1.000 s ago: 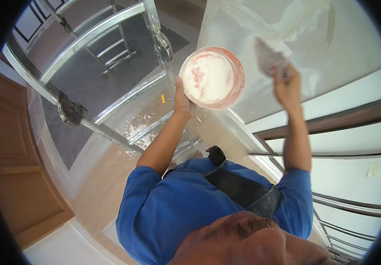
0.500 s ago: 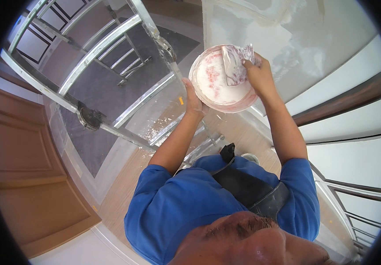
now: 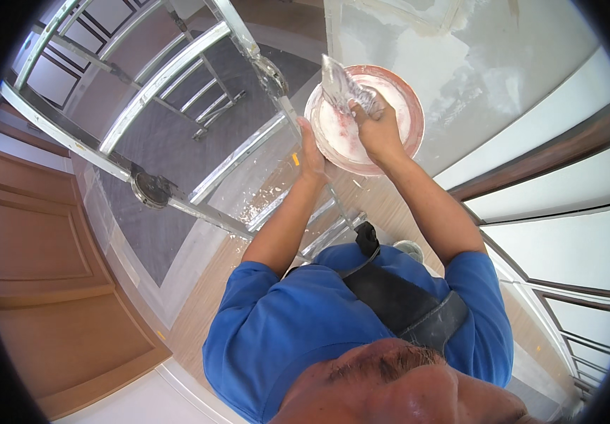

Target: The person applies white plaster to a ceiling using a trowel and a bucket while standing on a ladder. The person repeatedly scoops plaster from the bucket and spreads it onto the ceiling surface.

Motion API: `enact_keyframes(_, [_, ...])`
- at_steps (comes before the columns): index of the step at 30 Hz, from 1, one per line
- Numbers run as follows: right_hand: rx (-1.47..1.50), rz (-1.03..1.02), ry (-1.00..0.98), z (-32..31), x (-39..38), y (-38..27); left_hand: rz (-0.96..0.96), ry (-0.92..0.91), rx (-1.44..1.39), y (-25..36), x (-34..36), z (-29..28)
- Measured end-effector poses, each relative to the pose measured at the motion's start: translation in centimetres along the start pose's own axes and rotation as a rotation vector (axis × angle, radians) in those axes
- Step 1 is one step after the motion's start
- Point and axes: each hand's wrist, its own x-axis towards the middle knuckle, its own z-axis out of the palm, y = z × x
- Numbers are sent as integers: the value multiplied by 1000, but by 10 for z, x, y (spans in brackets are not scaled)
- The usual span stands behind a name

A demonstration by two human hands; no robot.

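Note:
My left hand (image 3: 311, 152) grips the left side of a round, pinkish-white bucket (image 3: 419, 116), its thumb up along the rim and its other fingers hidden beneath. White filler (image 3: 347, 145) with pink streaks lies inside the bucket. My right hand (image 3: 378, 131) is closed around a broad putty knife (image 3: 334, 83) smeared with filler. The knife is tilted over the bucket's left part, its blade reaching up past the far rim. Whether its lower edge touches the filler, I cannot tell.
An aluminium folding ladder (image 3: 150, 189) stands close at my left, near the bucket. Grey-white patched wallboard (image 3: 453, 92) rises beyond the bucket. White crumbs (image 3: 266, 205) litter the floor by the ladder. A brown panelled door (image 3: 36, 240) is at the far left; dark-trimmed white panels (image 3: 559, 244) line the right.
My right hand has moved left across the bucket with the putty knife, turning its blade up and away. The bucket has shifted slightly and tilted. My left hand still holds it.

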Motion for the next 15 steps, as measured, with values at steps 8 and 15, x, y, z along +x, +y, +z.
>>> enact_keyframes(8, [-379, 231, -291, -4, -2, -14, -98, 140, -13, 14, 15, -18])
enact_keyframes(15, [-462, 253, -441, -7, 0, -36, -116, 240, -55, 40, 18, -8])
